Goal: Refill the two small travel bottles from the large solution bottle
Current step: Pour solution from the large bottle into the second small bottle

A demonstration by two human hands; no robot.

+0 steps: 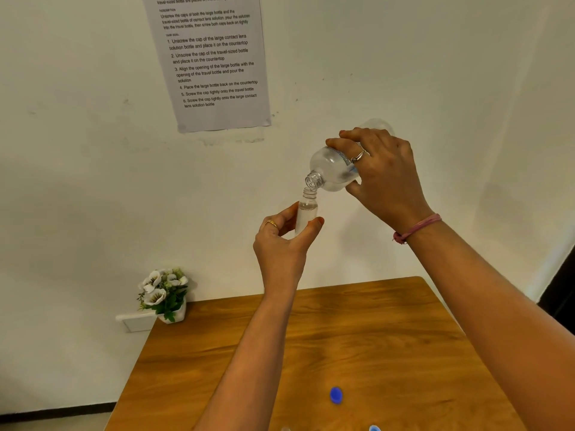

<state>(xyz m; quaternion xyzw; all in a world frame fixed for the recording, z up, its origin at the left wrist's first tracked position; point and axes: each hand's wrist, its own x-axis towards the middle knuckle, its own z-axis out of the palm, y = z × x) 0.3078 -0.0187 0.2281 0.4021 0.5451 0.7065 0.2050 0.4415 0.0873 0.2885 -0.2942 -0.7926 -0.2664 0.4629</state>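
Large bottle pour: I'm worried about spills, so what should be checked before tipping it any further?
1. Large bottle gripped by right hand: ok.
2. Small travel bottle held upright in left hand: ok.
3. Both bottles uncapped: ok.
4. Large bottle's mouth directly over the small neck: not ok, it sits slightly off to the side.
5. Room left in the small bottle: ok, liquid line is below the neck.
6. Second travel bottle ready: cannot tell.
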